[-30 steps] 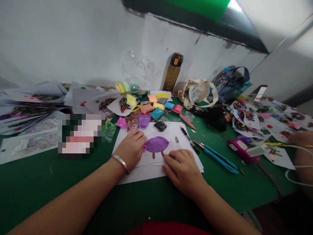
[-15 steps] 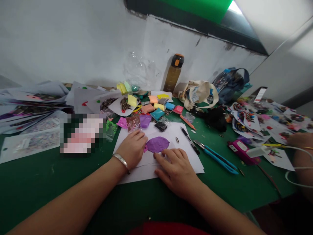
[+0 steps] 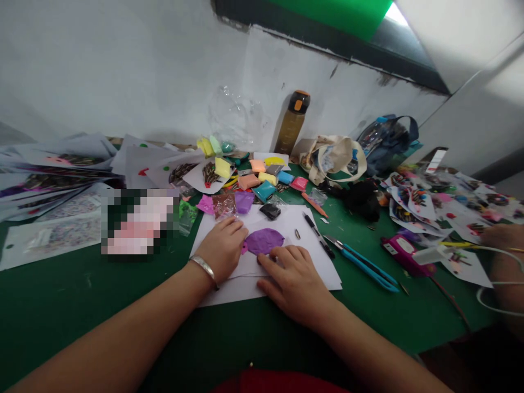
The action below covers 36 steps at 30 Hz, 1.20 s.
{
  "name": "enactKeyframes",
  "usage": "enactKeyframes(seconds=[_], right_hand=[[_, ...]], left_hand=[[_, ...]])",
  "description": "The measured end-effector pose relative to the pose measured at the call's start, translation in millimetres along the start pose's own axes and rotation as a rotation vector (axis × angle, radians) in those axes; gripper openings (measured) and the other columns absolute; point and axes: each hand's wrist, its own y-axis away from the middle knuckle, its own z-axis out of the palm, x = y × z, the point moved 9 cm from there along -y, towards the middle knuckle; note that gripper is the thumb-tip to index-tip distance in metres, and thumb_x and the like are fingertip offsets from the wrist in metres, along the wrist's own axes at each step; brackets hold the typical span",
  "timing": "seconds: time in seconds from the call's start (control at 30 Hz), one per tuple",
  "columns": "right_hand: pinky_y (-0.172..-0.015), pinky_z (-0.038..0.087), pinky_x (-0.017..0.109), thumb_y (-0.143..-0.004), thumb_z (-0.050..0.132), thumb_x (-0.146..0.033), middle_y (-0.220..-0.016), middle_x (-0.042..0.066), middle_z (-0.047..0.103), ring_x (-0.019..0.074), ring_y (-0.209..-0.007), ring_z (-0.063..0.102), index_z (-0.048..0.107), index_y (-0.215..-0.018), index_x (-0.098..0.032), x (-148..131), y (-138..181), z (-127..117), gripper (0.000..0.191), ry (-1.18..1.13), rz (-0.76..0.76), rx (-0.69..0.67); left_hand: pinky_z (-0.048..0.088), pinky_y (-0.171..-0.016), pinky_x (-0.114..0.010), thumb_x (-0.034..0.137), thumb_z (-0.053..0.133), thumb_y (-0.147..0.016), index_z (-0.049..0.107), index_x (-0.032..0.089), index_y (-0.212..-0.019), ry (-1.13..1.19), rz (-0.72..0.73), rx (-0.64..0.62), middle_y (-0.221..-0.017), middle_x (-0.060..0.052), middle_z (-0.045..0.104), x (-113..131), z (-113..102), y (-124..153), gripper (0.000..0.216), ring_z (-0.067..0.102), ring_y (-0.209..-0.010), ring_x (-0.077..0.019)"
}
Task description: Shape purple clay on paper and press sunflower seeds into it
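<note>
A flat purple oval of modelling clay (image 3: 266, 240) lies on white paper (image 3: 235, 285), with a small pink piece (image 3: 244, 248) at its left end. My left hand (image 3: 223, 248), a silver bangle at its wrist, rests on the sheet beside that pink end, fingers forward and seemingly holding nothing. At the oval's lower right edge is my right hand (image 3: 292, 278), fingers bent and apart, fingertips touching or very near the clay. Something small and dark shows by these fingertips, too hidden to name. One striped seed (image 3: 297, 234) sits on the paper to the right.
Right of the paper are a black pen (image 3: 318, 234) and a blue utility knife (image 3: 364, 265), blade out. Several clay packets (image 3: 262, 191) lie behind, before a brown bottle (image 3: 292, 123). Stacked papers (image 3: 57, 169) are at left. Another person's arm (image 3: 505, 245) reaches in at right.
The view has shifted very slightly. My right hand's fingers have moved a little at the clay's lower edge; my left hand stays in place.
</note>
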Motion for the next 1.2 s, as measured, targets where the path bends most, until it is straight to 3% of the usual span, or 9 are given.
enactKeyframes(seconds=[0.27, 0.43, 0.6, 1.2], right_hand=[[-0.094, 0.032, 0.048, -0.091, 0.05, -0.043, -0.118, 0.01, 0.055, 0.0285, -0.105, 0.044, 0.054, -0.127, -0.028, -0.6, 0.8, -9.1, 0.04, 0.054, 0.002, 0.103], [-0.096, 0.032, 0.048, -0.09, 0.05, -0.045, -0.116, 0.01, 0.056, 0.0287, -0.106, 0.044, 0.059, -0.12, -0.027, 0.8, 0.5, -4.6, 0.036, 0.073, 0.009, 0.075], [-0.099, 0.03, 0.049, -0.09, 0.049, -0.046, -0.125, 0.011, 0.052, 0.0294, -0.111, 0.042, 0.054, -0.128, -0.028, -1.7, 3.6, -7.3, 0.042, 0.071, -0.015, 0.122], [-0.106, 0.026, 0.052, -0.09, 0.051, -0.046, -0.132, 0.011, 0.05, 0.03, -0.121, 0.039, 0.058, -0.121, -0.026, -5.6, 6.9, -2.7, 0.038, 0.067, -0.043, 0.118]], left_hand=[[0.038, -0.106, -0.045, 0.003, 0.046, -0.082, 0.063, 0.009, -0.1, -0.012, 0.007, -0.008, -0.102, -0.014, 0.064, 0.8, -0.3, -0.3, 0.026, 0.054, -0.106, -0.0251], [0.039, -0.105, -0.046, 0.004, 0.045, -0.082, 0.063, 0.009, -0.1, -0.013, -0.002, -0.01, -0.104, -0.015, 0.064, 0.6, 0.4, -0.5, 0.026, 0.054, -0.107, -0.0256], [0.038, -0.105, -0.047, 0.003, 0.046, -0.081, 0.063, 0.009, -0.1, -0.01, 0.004, -0.03, -0.102, -0.014, 0.065, 1.3, 1.7, -0.6, 0.026, 0.054, -0.105, -0.0256], [0.038, -0.106, -0.047, 0.002, 0.046, -0.081, 0.063, 0.01, -0.1, -0.011, -0.006, -0.02, -0.104, -0.014, 0.065, 0.9, 0.6, -0.9, 0.027, 0.054, -0.107, -0.0256]])
